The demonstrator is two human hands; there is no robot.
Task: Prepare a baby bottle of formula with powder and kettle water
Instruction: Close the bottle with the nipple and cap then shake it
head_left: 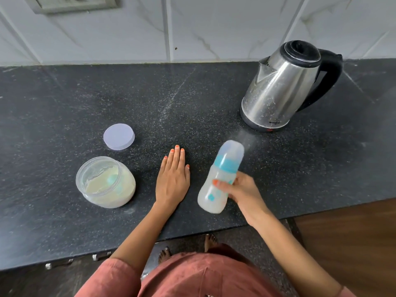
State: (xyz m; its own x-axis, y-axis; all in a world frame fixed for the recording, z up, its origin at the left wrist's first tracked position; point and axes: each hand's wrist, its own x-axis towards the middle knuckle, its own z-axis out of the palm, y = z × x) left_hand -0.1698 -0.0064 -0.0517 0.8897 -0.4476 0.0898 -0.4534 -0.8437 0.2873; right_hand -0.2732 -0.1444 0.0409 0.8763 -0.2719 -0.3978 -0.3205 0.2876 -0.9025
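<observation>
My right hand grips a baby bottle around its middle, above the counter. The bottle is tilted, cap pointing up and away, and looks motion-blurred. It has a blue collar, a clear cap and milky white liquid inside. My left hand lies flat, palm down, on the dark counter, holding nothing. An open clear jar of pale formula powder stands to its left, with a blue scoop inside. The jar's round lid lies behind it. A steel electric kettle with a black handle and shut lid stands at the back right.
The dark speckled stone counter runs to a white tiled wall behind. Its front edge lies close to my body, and the counter ends at the right, where a brown floor shows. A wall socket sits at the top left.
</observation>
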